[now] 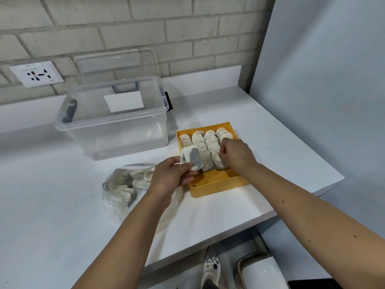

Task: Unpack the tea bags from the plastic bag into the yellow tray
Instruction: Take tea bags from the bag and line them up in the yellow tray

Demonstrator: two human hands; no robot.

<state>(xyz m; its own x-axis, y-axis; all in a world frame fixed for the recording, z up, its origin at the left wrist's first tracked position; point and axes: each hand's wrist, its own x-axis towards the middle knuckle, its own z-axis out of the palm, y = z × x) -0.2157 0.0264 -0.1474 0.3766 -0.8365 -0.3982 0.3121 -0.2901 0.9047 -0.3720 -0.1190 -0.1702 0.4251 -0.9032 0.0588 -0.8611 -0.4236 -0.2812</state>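
A yellow tray [216, 184] sits on the white counter, holding several rows of pale tea bags [203, 140] standing on edge. My left hand [171, 176] pinches a small stack of tea bags [192, 157] at the tray's left front row. My right hand [236, 154] rests on the right-hand rows, fingers curled against a tea bag [218, 161]. A clear plastic bag [125, 184] with several tea bags inside lies open on the counter, left of the tray and partly under my left forearm.
A clear plastic storage box [112, 119] stands behind the bag, its lid leaning on the brick wall. A wall socket [36, 74] is at the far left. The counter edge [270, 215] runs close to the tray's right; a shoe and white bin show below.
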